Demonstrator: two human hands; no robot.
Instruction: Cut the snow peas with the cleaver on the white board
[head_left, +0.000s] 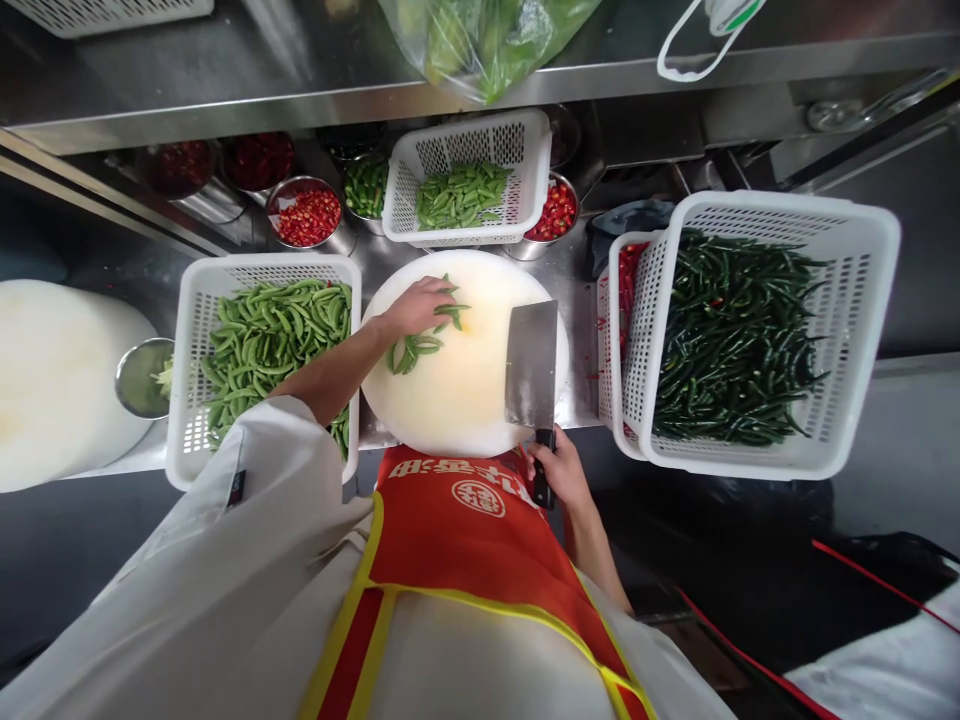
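Observation:
A round white cutting board [472, 400] lies in front of me. On its left half my left hand [421, 306] is over several green pods, its fingers closed around some of them. More green pods [409, 352] lie loose on the board just below that hand. At the board's right edge my right hand [561, 468] grips the black handle of a cleaver [531, 365]. The wide blade rests over the right side of the board, pointing away from me and apart from the pods.
Left is a white basket [352, 330] of green pods; behind the board, another basket [469, 238] holds fewer. Metal bowls with chopped red chillies [306, 218] and red peppers [556, 212] flank it. A large basket [855, 330] of dark green chillies stands right. A steel shelf [300, 112] overhangs the back.

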